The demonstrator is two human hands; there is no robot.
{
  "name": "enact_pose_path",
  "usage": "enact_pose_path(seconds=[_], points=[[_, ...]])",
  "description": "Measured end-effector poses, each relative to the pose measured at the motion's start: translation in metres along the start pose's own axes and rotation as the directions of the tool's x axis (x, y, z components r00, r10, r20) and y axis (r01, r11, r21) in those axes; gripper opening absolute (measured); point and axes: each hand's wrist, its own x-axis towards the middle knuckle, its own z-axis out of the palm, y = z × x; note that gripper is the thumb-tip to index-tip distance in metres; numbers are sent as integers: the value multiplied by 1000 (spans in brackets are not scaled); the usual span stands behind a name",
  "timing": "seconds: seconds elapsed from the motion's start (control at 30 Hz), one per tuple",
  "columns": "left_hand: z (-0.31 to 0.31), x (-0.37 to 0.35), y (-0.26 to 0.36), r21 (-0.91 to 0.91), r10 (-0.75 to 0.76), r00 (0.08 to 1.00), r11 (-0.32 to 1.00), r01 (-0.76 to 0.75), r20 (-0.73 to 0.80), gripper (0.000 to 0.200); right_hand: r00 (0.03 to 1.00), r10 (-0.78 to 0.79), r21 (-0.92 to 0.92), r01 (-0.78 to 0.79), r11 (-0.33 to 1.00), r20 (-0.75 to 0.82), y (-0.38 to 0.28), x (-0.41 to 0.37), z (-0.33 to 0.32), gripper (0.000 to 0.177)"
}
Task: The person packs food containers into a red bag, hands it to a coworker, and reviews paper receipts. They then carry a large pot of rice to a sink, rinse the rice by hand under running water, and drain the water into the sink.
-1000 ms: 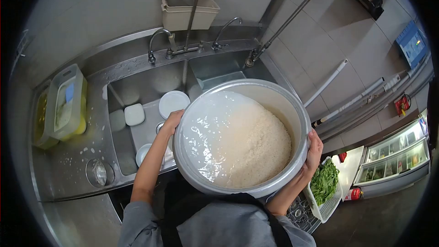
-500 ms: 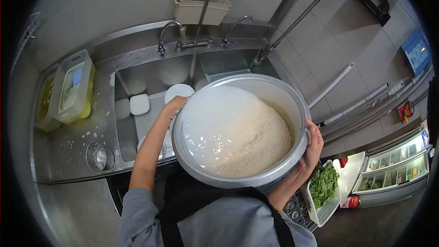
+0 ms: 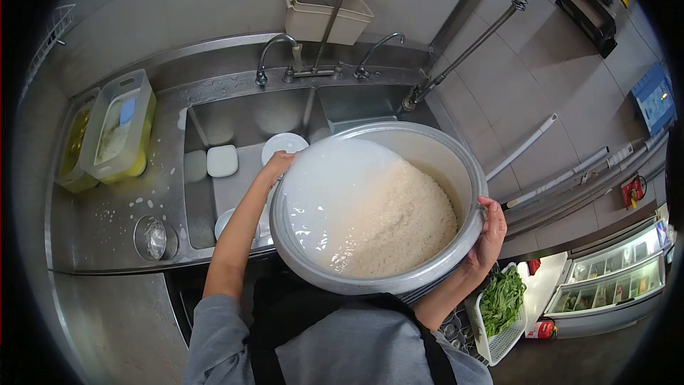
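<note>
A large round metal pot (image 3: 310, 276) is held between my two hands above the front of the sink. Inside it, cloudy water (image 3: 328, 192) lies toward the left and wet rice (image 3: 406, 224) shows on the right, so the pot tilts to the left. My left hand (image 3: 278, 165) grips the rim at the upper left, fingers closed round it. My right hand (image 3: 490, 232) is closed on the pot's right side, with the thumb low and the fingers at the rim.
Behind the pot is a steel sink (image 3: 249, 115) with white dishes (image 3: 222, 161) and faucets (image 3: 274, 53). Plastic tubs (image 3: 120, 128) and a glass bowl (image 3: 152, 237) stand left. A basket of greens (image 3: 503, 301) and a fridge (image 3: 613, 285) are at right.
The view has shifted slightly. A little more rice is exposed in the pot, and the water's edge has moved left. Both hands keep their hold.
</note>
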Motion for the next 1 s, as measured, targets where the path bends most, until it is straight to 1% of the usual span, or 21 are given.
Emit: enact_pose_path(seconds=[0.07,0.1,0.13,0.17,0.27,0.37,0.43,0.47,0.57,0.67,0.7,0.77,0.9,1.0], points=[[4,-8,-11,-40,178,983,983,-179,-37,57,1000,2,-6,-2,1000,-2,-2,0,3,23],[7,-12,-17,-250,154,988,957,-147,9,57,1000,7,-12,-7,1000,0,-3,0,3,23],[9,-23,-16,-446,140,988,889,-100,59,57,1000,12,-17,-12,1000,3,-3,0,4,23],[11,-29,-17,-620,136,985,784,-40,110,58,1000,19,-15,-19,1000,12,-2,0,3,23],[18,-42,-17,-861,197,964,506,54,176,57,999,23,-17,-22,1000,27,-3,1,3,23],[19,-45,-12,-768,51,981,629,116,190,59,1000,-9,-26,9,1000,11,-4,3,13,20],[21,-42,-17,-772,83,985,632,63,149,60,1000,-17,-33,16,999,-17,-2,3,16,17],[20,-40,-20,-770,100,986,637,38,131,60,1000,-31,-37,31,999,-4,-1,6,16,15],[23,-44,-18,-767,145,985,641,-21,94,63,999,-5,-53,7,999,46,-9,7,30,24],[24,-31,-31,-794,147,978,607,32,151,65,999,-13,-14,14,1000,53,-12,11,36,32],[24,-27,-36,-792,141,977,609,44,162,65,998,-23,-32,25,999,56,-14,13,39,32],[28,-23,-40,-765,106,977,639,77,187,66,998,-38,-69,42,997,57,-19,14,42,31],[31,-16,-46,-659,15,978,741,129,208,67,996,-28,-86,34,996,79,-22,19,38,33],[34,-12,-46,-649,10,978,750,130,207,67,996,-36,-104,44,994,86,-23,24,37,33]])
